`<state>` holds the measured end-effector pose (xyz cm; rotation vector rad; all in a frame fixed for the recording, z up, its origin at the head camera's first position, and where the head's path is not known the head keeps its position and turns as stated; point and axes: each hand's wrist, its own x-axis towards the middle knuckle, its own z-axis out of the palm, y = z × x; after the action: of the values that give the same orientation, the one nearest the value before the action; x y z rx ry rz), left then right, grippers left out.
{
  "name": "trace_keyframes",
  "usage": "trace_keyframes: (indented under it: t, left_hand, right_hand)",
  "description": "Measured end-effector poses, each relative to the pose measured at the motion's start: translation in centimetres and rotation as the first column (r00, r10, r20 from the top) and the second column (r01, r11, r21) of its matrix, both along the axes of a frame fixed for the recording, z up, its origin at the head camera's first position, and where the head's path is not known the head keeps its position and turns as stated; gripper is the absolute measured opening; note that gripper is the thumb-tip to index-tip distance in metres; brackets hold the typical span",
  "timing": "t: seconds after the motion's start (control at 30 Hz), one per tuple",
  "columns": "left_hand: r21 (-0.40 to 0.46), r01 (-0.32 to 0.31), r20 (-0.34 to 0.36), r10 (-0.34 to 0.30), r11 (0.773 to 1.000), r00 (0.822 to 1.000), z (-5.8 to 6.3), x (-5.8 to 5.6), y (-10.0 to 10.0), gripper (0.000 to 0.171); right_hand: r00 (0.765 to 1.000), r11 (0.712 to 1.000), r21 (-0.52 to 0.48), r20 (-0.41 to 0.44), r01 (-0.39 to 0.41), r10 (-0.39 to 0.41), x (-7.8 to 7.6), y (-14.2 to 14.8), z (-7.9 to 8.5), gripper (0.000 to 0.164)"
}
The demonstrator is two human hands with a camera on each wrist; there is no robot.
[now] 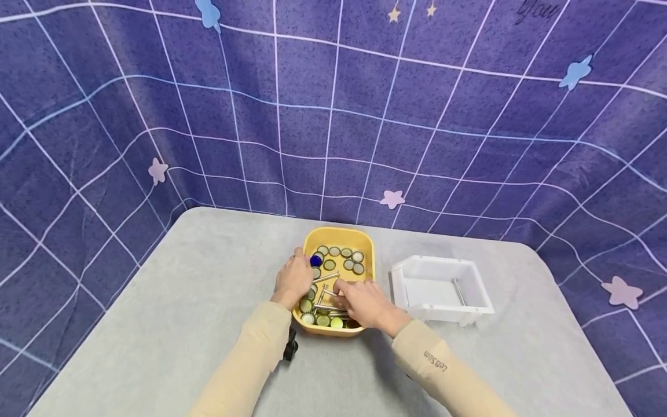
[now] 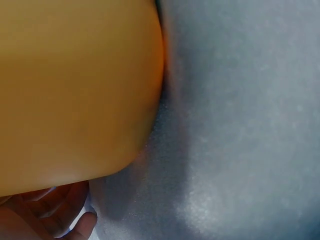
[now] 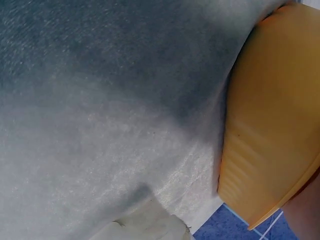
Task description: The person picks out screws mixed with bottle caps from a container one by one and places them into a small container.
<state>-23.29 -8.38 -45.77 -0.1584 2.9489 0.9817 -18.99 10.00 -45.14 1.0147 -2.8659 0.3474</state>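
Observation:
A yellow plastic bin (image 1: 337, 233) holds bottle caps (image 1: 346, 252) and several slim silvery metal rods (image 1: 325, 278) that look like bolts. My left hand (image 1: 294, 281) holds the bin's left side at the rim; its fingers (image 2: 60, 210) show against the outer wall in the left wrist view. Over the bin's right side reaches my right hand (image 1: 367, 304), fingers bent down among the rods. One rod's end shows right beside its fingertips, and I cannot tell whether they pinch it. In the right wrist view the bin wall hides most of that hand.
To the right of the yellow bin stands a white plastic bin (image 1: 411, 310) with a single metal rod (image 1: 459, 292) inside. Both rest on a grey-covered table (image 1: 172, 289). A purple curtain (image 1: 333, 127) with a grid and stars hangs behind the table and along its sides.

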Motion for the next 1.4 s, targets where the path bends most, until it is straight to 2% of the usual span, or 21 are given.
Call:
trace_keyframes:
  t: [0.13,0.23,0.43,0.53,0.67,0.8,0.9,1.07,1.4]
  left_hand:
    - [0.008,-0.011,0.009,0.011,1.0,1.0,0.0,0.0,-0.1,0.036]
    - [0.011,-0.014,0.005,0.014,1.0,1.0,-0.1,0.0,0.0,0.035]
    - [0.015,-0.011,0.011,0.011,1.0,1.0,-0.2,0.0,0.0,0.035]
    - [0.017,-0.013,0.017,0.012,1.0,1.0,-0.2,0.0,0.0,0.035]
    - [0.017,-0.015,0.013,0.015,1.0,1.0,-0.3,0.0,0.0,0.034]
    - [0.014,-0.01,0.004,0.01,1.0,1.0,-0.2,0.1,0.0,0.034]
    - [0.009,-0.004,0.001,0.004,1.0,1.0,-0.1,0.1,-0.1,0.035]
    - [0.008,0.003,-0.007,-0.003,1.0,1.0,-0.2,-0.1,0.0,0.035]
    - [0.006,-0.004,0.009,0.004,1.0,1.0,-0.2,-0.1,0.0,0.035]
  right_hand:
    - [1.0,0.999,-0.044,-0.006,-0.008,0.008,-0.1,0.0,0.2,0.01]
    - [1.0,0.997,-0.07,0.019,0.008,-0.007,-0.3,0.1,0.3,0.008]
    - [0.99,0.976,-0.212,0.135,0.054,-0.025,-0.5,0.3,0.7,0.008]
    - [0.97,0.941,-0.326,0.242,0.086,-0.005,-0.7,0.3,1.1,0.007]
    - [0.923,0.883,-0.447,0.381,0.145,0.041,-0.8,0.5,1.7,0.007]
    - [0.88,0.845,-0.496,0.47,0.2,0.068,-0.8,0.8,2.4,0.008]
    - [0.864,0.829,-0.513,0.498,0.223,0.076,-0.9,1.1,2.8,0.011]
    - [0.863,0.821,-0.517,0.501,0.241,0.062,-1.3,2.1,3.4,0.017]
    - [0.889,0.812,-0.518,0.457,0.269,-0.003,-2.0,4.6,5.2,0.019]
